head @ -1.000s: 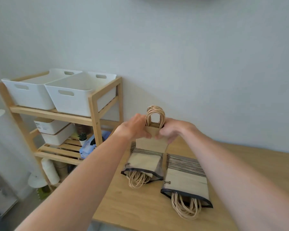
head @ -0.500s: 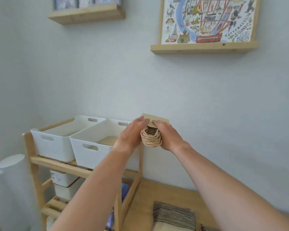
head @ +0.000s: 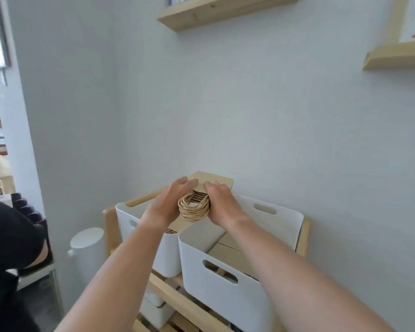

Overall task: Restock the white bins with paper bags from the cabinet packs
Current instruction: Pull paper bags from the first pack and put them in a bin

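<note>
A stack of flat brown paper bags was held in the air above the 2 white bins, its coiled twine handles facing the camera and its far end pointing toward the wall. The left hand pressed against the stack's left side with fingers laid over the top, and the right hand clamped the right side the same way, so both hands grasped the stack between them. The stack hung over the gap where the 2 bins met, tilted slightly upward at its far end.

Below it, the right white bin already held flat brown bags lying inside, some showing through the slot handle in its near wall. The left white bin stood just beside it, touching or nearly so, mostly hidden behind the left forearm; a brown edge showed at its near rim, but what lay inside could not be told. Both bins sat on the top level of a wooden shelf unit against the pale wall. A smaller white box sat on a lower level. A white cylindrical object stood left of the unit. 2 wooden wall shelves hung higher up, and a dark-clothed shape filled the left edge.
</note>
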### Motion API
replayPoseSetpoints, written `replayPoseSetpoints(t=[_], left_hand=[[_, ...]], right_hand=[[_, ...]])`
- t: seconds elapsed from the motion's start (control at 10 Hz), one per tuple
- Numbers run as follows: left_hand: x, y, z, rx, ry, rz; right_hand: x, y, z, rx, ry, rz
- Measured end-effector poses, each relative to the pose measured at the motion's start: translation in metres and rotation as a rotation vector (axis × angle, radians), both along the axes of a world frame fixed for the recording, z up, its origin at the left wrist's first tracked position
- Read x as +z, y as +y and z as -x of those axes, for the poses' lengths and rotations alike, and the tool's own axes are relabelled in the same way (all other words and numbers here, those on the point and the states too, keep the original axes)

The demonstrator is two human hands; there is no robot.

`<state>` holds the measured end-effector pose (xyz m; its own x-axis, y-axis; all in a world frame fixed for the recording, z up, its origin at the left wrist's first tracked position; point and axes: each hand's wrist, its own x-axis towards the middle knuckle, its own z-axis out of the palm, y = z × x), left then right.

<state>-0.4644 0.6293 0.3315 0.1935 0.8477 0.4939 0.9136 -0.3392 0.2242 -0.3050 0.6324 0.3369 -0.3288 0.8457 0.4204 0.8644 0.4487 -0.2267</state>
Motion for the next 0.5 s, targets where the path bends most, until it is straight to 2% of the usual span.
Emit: replayPoseSetpoints(t=[0.1,0.2,0.3,0.4,0.5], left_hand=[[-0.016,0.043,0.045,-0.035,0.136,0.006],[-0.038,0.074,0.077,-0.043,0.071,0.036],[-0.064,0.085,0.095,0.009,0.136,0.123],[-0.066,0.082,0.09,0.123,0.092,0.22],[-0.063,0.098,0.086,0.095,0.243,0.344]], right_hand=[[-0.017,0.037,0.041,0.024,0.035,0.09],[-0.034,0.069,0.069,0.019,0.014,0.177],[-0.049,0.094,0.085,-0.035,-0.095,0.385],[-0.055,0.11,0.093,-0.1,-0.404,0.547],[-0.061,0.125,0.099,-0.142,-0.531,0.612]])
